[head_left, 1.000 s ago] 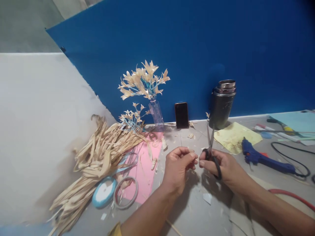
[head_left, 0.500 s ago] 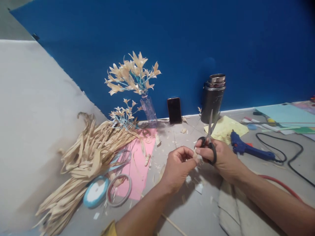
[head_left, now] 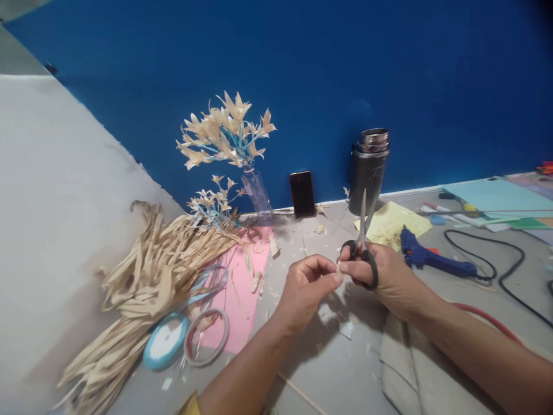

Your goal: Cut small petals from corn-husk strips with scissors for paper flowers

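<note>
My left hand (head_left: 309,288) pinches a small pale husk piece (head_left: 340,270) between thumb and fingertips. The fingertips of my right hand (head_left: 386,274) meet the same piece from the right. Black-handled scissors (head_left: 364,230) hang on the fingers of my right hand, blades pointing up and slightly apart. Small scraps lie on the grey surface under both hands, among them a white paper bit (head_left: 346,329). The far end of the husk piece is hidden by my fingers.
Dried husks (head_left: 151,271), a blue ribbon roll (head_left: 166,340) and a tape ring (head_left: 206,337) lie left by pink paper (head_left: 237,288). Husk flowers (head_left: 224,129), a phone (head_left: 302,195) and a flask (head_left: 367,173) stand behind. A blue glue gun (head_left: 436,259) is right.
The view has shifted slightly, so the things behind appear a little further left. The scissor blades look closer together. Both hands remain at the small husk piece.
</note>
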Tool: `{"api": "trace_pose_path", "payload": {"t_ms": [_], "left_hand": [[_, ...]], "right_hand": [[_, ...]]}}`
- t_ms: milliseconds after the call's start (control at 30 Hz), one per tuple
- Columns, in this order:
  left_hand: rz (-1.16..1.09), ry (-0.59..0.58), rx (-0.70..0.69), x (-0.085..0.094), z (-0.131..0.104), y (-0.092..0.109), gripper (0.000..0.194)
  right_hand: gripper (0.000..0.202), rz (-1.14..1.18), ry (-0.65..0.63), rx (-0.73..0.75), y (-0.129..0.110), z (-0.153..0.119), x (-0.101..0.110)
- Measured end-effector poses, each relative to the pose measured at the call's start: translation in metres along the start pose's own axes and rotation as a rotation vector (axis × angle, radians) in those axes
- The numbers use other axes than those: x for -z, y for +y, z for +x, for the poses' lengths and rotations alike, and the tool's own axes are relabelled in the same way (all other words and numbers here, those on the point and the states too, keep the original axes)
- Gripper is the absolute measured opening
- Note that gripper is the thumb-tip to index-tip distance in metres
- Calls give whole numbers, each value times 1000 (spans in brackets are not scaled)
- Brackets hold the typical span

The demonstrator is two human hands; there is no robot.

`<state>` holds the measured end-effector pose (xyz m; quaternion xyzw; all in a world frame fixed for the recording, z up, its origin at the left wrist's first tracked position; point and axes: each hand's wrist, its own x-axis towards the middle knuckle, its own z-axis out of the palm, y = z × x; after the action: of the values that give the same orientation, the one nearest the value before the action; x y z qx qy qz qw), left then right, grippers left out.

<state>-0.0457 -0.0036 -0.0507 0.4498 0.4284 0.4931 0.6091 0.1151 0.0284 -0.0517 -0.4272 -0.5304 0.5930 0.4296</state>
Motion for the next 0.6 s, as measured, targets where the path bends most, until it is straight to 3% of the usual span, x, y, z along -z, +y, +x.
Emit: {"api": "trace_pose_path", "payload": {"t_ms": [133, 267, 400, 600], "left_hand": [[-19, 78, -13, 1, 1, 4, 16], [-270, 155, 0, 6, 4, 6, 21], [-384, 209, -33, 9, 5, 7, 27], [-403, 215, -54, 7, 3, 6, 27]], "right_hand": [[26, -87, -23, 17, -4, -3, -4], [35, -270, -227, 39, -3, -7, -11], [38, -322, -370, -24, 4, -10, -20], [31, -533, -279, 12, 16, -8, -19]]}}
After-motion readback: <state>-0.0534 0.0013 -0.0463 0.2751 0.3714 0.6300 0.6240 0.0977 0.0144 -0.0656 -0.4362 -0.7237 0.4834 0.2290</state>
